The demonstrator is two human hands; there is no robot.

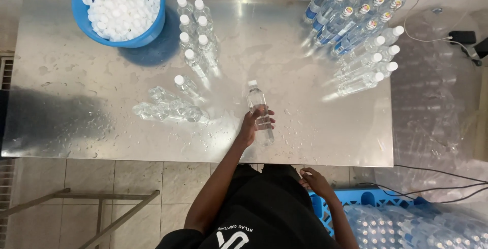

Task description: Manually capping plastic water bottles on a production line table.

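I am gripping a clear capped water bottle [260,114] with my left hand [252,125], fingers wrapped round its lower half, just below the middle of the frame on the wet steel table [76,101]. My right hand [315,180] is hanging low at the lower right, fingers loosely spread and holding nothing, just above the edge of a blue crate [356,200] packed with bottles. To the left of my bottle, a few uncapped bottles [170,109] are standing in a cluster, and above them capped unlabelled bottles [195,30] are forming two short rows. A blue tub of white caps [119,7] is sitting in the upper left corner. Labelled bottles [356,12] are crowding the upper right.
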